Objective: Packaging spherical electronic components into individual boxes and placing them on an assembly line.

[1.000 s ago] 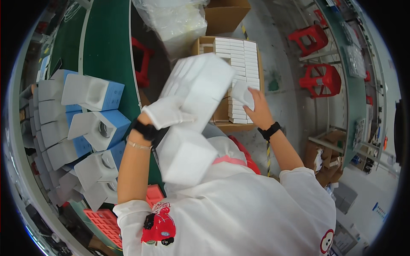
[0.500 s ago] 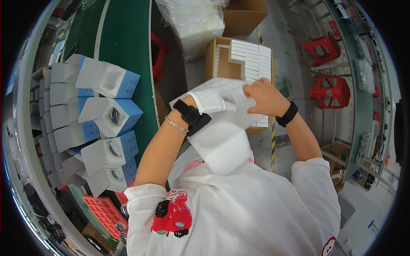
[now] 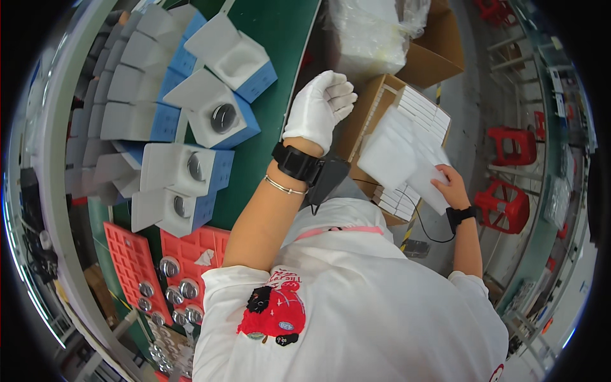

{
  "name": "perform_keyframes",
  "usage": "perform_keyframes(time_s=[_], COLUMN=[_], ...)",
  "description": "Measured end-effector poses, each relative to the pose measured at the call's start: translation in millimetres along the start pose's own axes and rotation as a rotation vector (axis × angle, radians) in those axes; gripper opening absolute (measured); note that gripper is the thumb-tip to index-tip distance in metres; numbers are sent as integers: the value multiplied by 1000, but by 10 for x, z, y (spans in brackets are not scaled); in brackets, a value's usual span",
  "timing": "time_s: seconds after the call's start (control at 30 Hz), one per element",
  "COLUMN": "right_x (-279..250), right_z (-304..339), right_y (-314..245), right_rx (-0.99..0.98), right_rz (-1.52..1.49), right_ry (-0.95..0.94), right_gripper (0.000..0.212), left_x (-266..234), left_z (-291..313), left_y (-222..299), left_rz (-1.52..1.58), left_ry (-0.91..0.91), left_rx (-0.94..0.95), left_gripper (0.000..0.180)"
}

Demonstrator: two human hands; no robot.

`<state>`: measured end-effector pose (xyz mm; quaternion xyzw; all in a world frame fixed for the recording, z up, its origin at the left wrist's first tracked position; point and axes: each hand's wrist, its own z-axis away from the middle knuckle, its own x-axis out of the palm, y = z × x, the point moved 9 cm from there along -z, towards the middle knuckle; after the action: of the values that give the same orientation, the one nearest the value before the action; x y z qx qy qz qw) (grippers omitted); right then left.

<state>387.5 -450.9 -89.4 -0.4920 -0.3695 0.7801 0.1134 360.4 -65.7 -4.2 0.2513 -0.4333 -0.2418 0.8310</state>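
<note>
My left hand (image 3: 320, 108), in a white glove, is raised beside the edge of the green table (image 3: 270, 137). Its fingers are loosely apart and nothing is in them. My bare right hand (image 3: 450, 186) pinches the edge of a thin white foam sheet (image 3: 398, 153) between thumb and fingers. The sheet hangs in loose folds over an open cardboard carton (image 3: 364, 118) and covers part of its contents. Rows of slim white boxes (image 3: 425, 109) stand inside the carton. Nearest to my left hand are open blue-and-white boxes (image 3: 254, 75) on the table, several with a shiny round piece (image 3: 223, 118) inside.
Red trays (image 3: 130, 258) with several silver round pieces (image 3: 189, 288) lie at the lower left. Behind the carton are a plastic-wrapped white stack (image 3: 369, 38) and another cardboard box (image 3: 439, 48). Red stools (image 3: 503, 205) stand along the right.
My left hand has let go of the white foam sheet and moved up toward the table, opening. My right hand has carried the sheet right. The whole view has swung left, showing more of the trays.
</note>
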Motion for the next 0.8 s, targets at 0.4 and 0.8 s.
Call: perform_keyframes(time_s=[0.4,0.8], right_x=[1312,1419], right_z=[-546,-198], right_y=[-393,-3238], right_rx=[26,-105], right_rz=[-198,-1078], right_ry=[-204,-585], right_gripper=[54,50], left_x=[-27,294], left_z=[246,806], left_y=[450,1004], left_rz=[-150,-839], left_ry=[78,238], left_rx=[354,919], left_gripper=[20,19])
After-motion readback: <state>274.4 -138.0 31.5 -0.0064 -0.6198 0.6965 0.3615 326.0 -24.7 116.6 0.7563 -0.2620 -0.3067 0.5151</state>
